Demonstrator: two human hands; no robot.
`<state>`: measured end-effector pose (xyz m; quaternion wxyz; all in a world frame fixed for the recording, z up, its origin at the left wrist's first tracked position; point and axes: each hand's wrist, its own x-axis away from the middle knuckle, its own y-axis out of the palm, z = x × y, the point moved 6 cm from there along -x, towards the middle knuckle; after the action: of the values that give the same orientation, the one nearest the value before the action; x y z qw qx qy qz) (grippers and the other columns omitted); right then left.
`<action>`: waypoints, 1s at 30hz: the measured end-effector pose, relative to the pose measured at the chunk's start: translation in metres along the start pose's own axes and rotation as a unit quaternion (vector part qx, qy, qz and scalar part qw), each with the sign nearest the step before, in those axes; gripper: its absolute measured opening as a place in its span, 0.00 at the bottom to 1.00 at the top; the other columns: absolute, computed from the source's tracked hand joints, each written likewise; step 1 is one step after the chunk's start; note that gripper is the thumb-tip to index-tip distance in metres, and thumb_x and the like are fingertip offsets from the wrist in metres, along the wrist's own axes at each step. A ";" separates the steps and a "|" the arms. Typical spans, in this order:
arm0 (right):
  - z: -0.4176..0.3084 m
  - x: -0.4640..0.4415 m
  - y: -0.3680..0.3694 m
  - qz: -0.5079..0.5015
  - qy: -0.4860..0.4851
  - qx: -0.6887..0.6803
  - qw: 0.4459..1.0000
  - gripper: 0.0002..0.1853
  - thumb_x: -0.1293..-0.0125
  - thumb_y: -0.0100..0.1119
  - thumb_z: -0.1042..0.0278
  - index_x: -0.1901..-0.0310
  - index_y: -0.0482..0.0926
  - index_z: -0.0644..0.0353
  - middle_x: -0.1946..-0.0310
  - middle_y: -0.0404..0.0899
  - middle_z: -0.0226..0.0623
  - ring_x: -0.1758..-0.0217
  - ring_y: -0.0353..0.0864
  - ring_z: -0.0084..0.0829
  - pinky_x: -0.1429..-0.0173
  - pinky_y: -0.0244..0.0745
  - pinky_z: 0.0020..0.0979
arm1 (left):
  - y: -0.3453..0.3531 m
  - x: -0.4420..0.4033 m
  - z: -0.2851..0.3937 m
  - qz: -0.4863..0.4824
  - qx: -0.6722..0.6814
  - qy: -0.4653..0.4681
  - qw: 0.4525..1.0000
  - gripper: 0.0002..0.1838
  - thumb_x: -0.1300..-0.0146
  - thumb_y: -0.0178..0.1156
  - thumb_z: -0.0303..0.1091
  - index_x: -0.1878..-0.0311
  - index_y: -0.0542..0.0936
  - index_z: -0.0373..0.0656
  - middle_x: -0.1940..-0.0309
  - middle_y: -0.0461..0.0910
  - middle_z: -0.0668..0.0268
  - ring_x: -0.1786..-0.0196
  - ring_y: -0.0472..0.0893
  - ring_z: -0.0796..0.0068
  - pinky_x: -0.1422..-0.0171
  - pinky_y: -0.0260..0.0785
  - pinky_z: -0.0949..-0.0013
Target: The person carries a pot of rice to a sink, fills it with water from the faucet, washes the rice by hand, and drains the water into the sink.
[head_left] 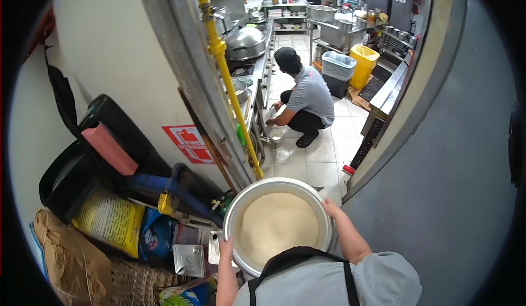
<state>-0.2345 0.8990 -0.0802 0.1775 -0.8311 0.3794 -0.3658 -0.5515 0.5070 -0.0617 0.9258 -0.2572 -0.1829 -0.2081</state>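
The big round metal pot (279,186) is in front of my body, at the lower middle of the view, close before the doorway. Inside it lies a pale, grainy content (279,221), with a surface a little uneven. My left hand (226,247) holds the pot at the left side of its rim, and my right hand (330,208) holds it at the right side; so both hands are busy with this one thing, set wide apart from each other.

To the left of the pot, near my left hand, there is a square metal tin (189,259). Farther to the left are a yellow bag (107,218) with printed text and a crumpled brown paper bag (68,256). A red and white sign (189,143) is on the wall above, and beside the doorway runs a yellow pipe (223,67).

Beyond the pot, on the tiled floor (329,141), a person (312,95) in a grey shirt squats next to the stove, with a white tub (276,136) near the feet. On the stove stands a large pan with a domed lid (245,35).
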 end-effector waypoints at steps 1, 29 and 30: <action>0.003 -0.002 -0.017 0.032 0.028 -0.003 0.999 0.26 0.36 0.43 0.51 0.47 0.67 0.67 0.47 0.69 0.55 0.42 0.68 0.47 0.41 0.62 0.38 | 0.014 -0.004 0.021 -0.012 -0.003 0.012 1.000 0.26 0.48 0.59 0.38 0.51 0.68 0.29 0.57 0.75 0.49 0.55 0.75 0.60 0.50 0.66 0.65; 0.004 -0.184 -0.286 0.363 0.045 -0.126 0.922 0.18 0.33 0.41 0.54 0.56 0.68 0.62 0.62 0.75 0.50 0.57 0.74 0.46 0.52 0.66 0.38 | 0.377 -0.237 0.342 -0.190 -0.107 0.205 0.954 0.22 0.36 0.46 0.44 0.53 0.68 0.31 0.57 0.74 0.47 0.52 0.74 0.56 0.49 0.64 0.60; 0.002 -0.192 -0.294 0.364 0.040 -0.132 0.921 0.18 0.33 0.41 0.54 0.57 0.67 0.62 0.62 0.75 0.52 0.56 0.74 0.48 0.52 0.66 0.40 | 0.389 -0.245 0.345 -0.187 -0.110 0.208 0.954 0.22 0.36 0.46 0.44 0.53 0.68 0.31 0.57 0.74 0.47 0.53 0.74 0.56 0.49 0.64 0.60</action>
<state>-0.1708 1.2364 -0.0043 0.1716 -0.6361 0.7075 -0.2558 -0.6526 1.0726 -0.0503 0.8540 -0.2695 -0.0066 -0.4450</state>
